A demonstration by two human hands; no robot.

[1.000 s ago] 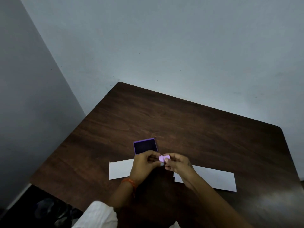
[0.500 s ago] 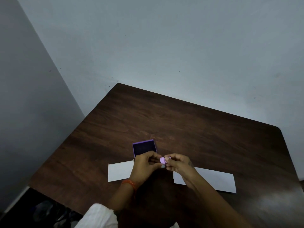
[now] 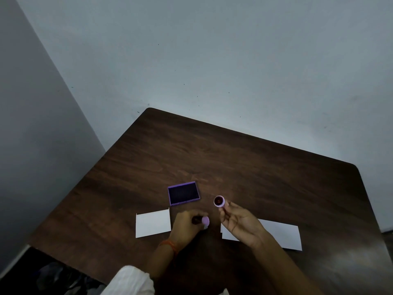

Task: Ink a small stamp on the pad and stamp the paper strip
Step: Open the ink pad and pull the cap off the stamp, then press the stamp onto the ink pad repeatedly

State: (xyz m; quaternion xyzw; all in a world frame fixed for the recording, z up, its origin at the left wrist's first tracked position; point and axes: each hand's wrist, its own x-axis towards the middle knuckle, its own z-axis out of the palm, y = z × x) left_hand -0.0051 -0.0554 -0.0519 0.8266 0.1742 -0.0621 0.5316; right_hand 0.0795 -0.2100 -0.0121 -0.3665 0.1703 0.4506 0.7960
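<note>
the right hand (image 3: 240,222) now pinches the small stamp (image 3: 219,201) alone, face up beside the ink pad (image 3: 184,193); the left hand (image 3: 187,226) has pulled its cap (image 3: 205,221) away (over the paper strip (image 3: 153,222)). inking likely comes next.

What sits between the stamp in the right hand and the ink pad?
Nothing: in the head view only bare table separates the stamp, held in the right hand, from the ink pad.

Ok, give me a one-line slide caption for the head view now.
Right hand lifts the small stamp beside the open ink pad; left hand holds its cap over the paper strip.
</note>
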